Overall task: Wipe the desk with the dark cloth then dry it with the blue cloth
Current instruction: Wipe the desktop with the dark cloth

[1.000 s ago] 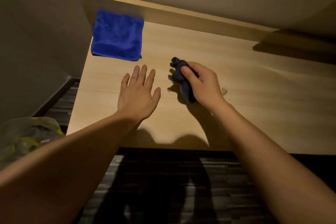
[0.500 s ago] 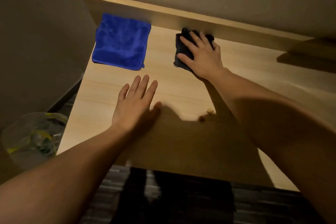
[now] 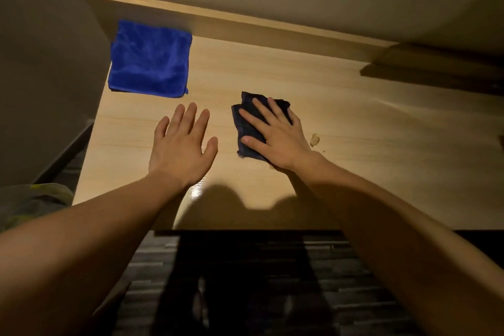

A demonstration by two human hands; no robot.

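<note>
On the desk (image 3: 341, 106), the left hand (image 3: 181, 146) lies open and flat while the right hand (image 3: 275, 135) presses the dark cloth (image 3: 246, 128) with spread fingers. The blue cloth (image 3: 149, 58) waits folded at the far left corner. A sweep right could drag the crumb (image 3: 315, 140) along and smear it.

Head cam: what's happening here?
A person is wiping a wooden desk. The right hand presses flat on the dark cloth mid-desk. The left hand is spread open on or just above the desk beside it, holding nothing. The blue cloth lies folded and untouched at the far left corner, so drying hasn't started. A small crumb sits right of the right hand.
</note>
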